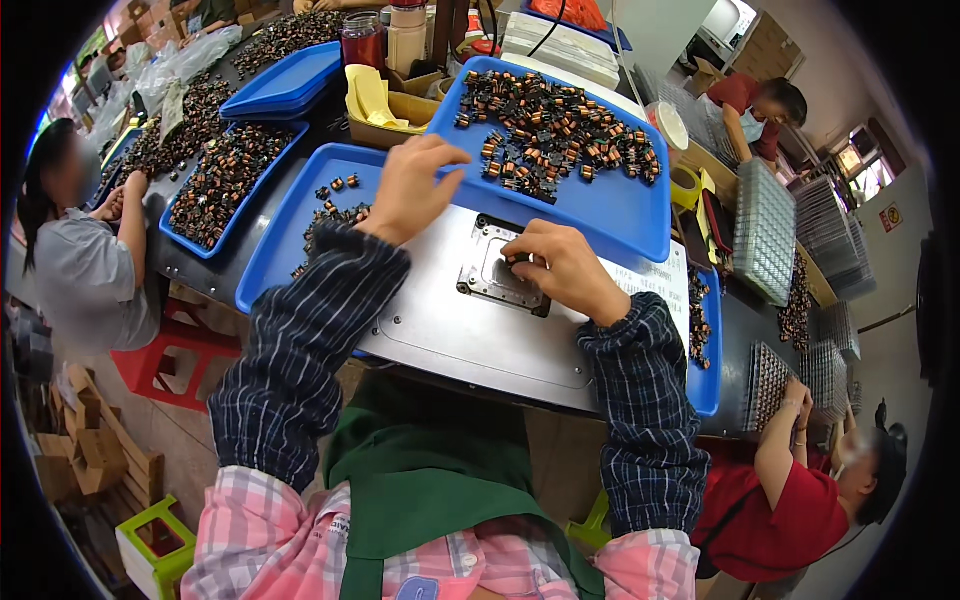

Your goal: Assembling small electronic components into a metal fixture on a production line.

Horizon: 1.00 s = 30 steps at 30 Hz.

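Observation:
My left hand (415,190) hovers with thumb and fingers apart beside the near corner of a raised blue tray (610,228), with nothing visible between them. Small copper-wound coils (550,115) with black bases lie heaped in that tray. Below it, a metal fixture (485,283) with a dark frame is set on a silver metal plate (450,345). My right hand (570,265) bends over the fixture, its thumb and fingertips pinched together at the middle. A small dark bit shows under those fingertips, mostly hidden by them.
More coils lie in a blue tray (262,262) under my left forearm and another tray (708,395) at right. A coil-filled tray (175,225), stacked blue trays (285,80) and a clear grid tray (765,230) stand around. Co-workers sit left (85,270) and right (780,510).

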{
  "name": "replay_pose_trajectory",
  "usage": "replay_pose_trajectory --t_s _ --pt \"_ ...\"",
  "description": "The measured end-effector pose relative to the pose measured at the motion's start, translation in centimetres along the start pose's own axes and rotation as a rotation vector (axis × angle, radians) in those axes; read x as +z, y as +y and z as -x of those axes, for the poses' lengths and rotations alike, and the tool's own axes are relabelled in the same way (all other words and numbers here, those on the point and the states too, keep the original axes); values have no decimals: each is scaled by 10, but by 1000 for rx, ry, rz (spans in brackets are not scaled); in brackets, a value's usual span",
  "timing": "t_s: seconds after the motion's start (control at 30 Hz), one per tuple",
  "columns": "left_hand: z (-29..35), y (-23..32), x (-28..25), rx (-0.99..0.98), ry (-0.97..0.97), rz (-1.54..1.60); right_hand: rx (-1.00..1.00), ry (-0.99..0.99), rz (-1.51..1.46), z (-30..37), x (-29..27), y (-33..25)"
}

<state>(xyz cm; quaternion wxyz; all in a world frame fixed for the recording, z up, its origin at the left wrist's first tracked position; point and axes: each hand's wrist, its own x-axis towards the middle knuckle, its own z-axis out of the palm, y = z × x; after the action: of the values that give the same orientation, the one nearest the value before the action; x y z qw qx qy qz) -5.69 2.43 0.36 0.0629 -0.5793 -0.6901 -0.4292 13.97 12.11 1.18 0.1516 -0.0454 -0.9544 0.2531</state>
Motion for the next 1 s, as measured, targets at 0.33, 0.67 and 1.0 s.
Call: replay_pose_trajectory --t_s 0.33,0.67,1.0 --pt "-32 3 45 -70 -157 -61 11 -51 102 -4 8 -9" --pt "-34 5 47 -139 -181 -96 125 90 -368 1 -2 16" --pt "-34 3 47 -239 -126 -24 317 425 -236 -20 -32 49"
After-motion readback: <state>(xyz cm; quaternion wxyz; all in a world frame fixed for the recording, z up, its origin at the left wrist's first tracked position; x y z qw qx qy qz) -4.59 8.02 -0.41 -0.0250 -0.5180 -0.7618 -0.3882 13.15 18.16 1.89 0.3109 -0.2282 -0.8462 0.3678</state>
